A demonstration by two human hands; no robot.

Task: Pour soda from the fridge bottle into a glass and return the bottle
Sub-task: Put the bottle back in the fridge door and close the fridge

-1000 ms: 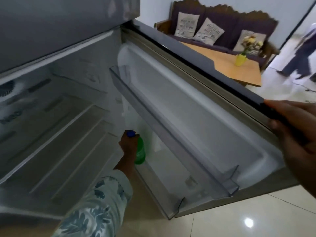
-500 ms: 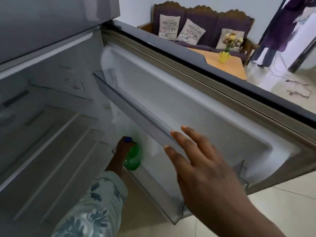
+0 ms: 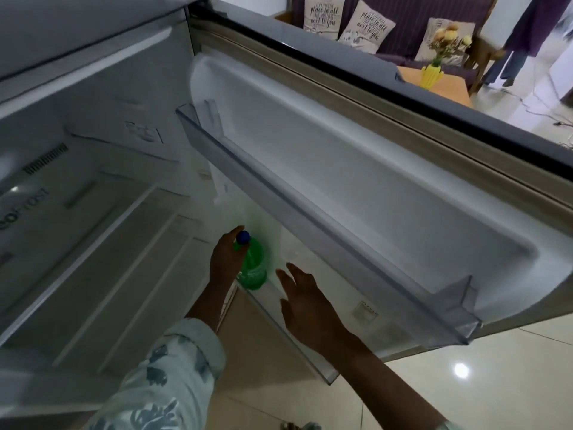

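Fridge (image 3: 93,212): open, bare glass shelves inside; partly readable mirrored lettering on its back wall, too cut off to read.
Door (image 3: 356,187): swung wide, to the right of the fridge cavity; a clear upper bin (image 3: 310,218) crosses its inner face and a lower bin (image 3: 288,333) runs along its bottom edge.
Sofa (image 3: 403,23): purple, beyond the door's top edge; pillows (image 3: 366,26) on it carry script reading "place in all the world's next to you", the words above that cut off.
Table (image 3: 449,88): wooden, just in front of the sofa, behind the door; a yellow vase (image 3: 431,76) with flowers stands on it.
Person (image 3: 521,35): in dark clothes, standing far right, past the door and table.
Bottle (image 3: 254,265): green with a blue cap (image 3: 243,237), upright in the door's lower bin at the hinge end, below the upper bin.
Left hand (image 3: 224,262): patterned sleeve (image 3: 161,383); fingers curled round the bottle's neck and shoulder just under the cap, gripping it.
Right hand (image 3: 305,302): bare forearm, fingers spread and loose, holding nothing, over the door's lower bin just right of the bottle and not touching it.
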